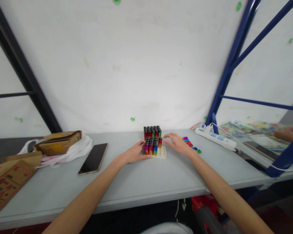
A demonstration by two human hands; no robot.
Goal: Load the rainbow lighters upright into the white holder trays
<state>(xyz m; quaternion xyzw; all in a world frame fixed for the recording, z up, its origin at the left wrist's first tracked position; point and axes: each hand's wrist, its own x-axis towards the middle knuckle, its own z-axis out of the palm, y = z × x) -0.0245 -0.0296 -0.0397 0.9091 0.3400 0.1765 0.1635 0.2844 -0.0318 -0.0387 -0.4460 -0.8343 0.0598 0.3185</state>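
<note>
Tray: the white tray (pixel 163 152) sits on the table (pixel 127 182), between the two hands, its bare cells at the near right.
Near lighters: the near lighters (pixel 151 148) stand upright, packed into the tray's left part.
Single lighter: one red single lighter (pixel 160 142) stands upright at their right, just left of the right hand, which is the nearer one; its long axis is vertical.
Right hand: the right hand (pixel 175 142) has its fingers parted, with nothing seen between them; whether a fingertip touches the single lighter, I cannot tell.
Left hand: the left hand (pixel 135 152) lies along the left side of the near lighters, thumb and fingers spread; whether it grips, I cannot tell.
Loose lighters: the loose lighters (pixel 189 144) lie flat to the right of the right hand, in a line slanting from far left to near right.
Far lighters: the upright far lighters (pixel 152 131) stand just beyond the tray, bounding it on the far side.
Left side: a phone (pixel 94 158), then a cardboard box (pixel 60 143) on a white bag (pixel 84 148), all well apart from the tray.
Right side: a power strip (pixel 216 138) beyond the loose lighters; farther right, another person's hand (pixel 286 134).
</note>
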